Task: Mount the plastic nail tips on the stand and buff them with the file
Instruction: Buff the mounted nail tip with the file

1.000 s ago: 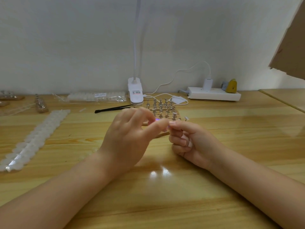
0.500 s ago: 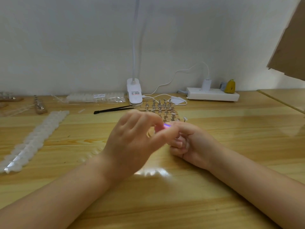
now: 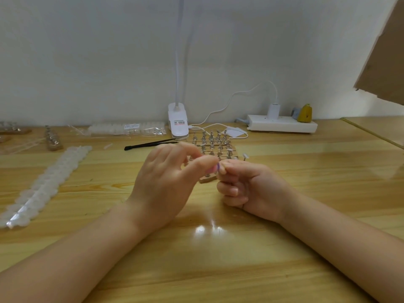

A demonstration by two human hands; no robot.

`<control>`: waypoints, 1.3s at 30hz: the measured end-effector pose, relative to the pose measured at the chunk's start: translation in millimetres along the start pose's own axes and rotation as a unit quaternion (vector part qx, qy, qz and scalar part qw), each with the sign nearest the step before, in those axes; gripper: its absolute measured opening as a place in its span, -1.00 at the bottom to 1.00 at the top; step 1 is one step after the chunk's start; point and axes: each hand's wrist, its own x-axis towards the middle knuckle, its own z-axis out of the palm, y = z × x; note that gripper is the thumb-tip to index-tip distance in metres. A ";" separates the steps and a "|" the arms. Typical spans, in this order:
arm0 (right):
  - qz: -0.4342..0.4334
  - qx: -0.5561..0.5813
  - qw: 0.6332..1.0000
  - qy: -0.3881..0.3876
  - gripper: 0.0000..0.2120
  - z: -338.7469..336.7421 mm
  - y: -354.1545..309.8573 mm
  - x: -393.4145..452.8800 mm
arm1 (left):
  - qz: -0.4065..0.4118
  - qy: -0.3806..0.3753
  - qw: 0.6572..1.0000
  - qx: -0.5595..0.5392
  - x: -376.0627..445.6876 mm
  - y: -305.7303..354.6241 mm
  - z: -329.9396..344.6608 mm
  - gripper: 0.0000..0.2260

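Left hand and right hand pinch a small pink-purple file between touching fingertips; the wooden stand of metal pegs sits partly hidden just beyond.

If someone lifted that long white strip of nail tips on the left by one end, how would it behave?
The strip would probably flop and sag: it already lies in a loose bend on the table. It looks light, thin clear plastic. The glossy end near the table's edge suggests that it may slip between fingers.
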 end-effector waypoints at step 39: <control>-0.052 0.018 0.998 0.022 -0.97 0.8 3.7 0.6 | -0.028 0.001 1.000 0.002 1.0 0.1 -0.1 -0.70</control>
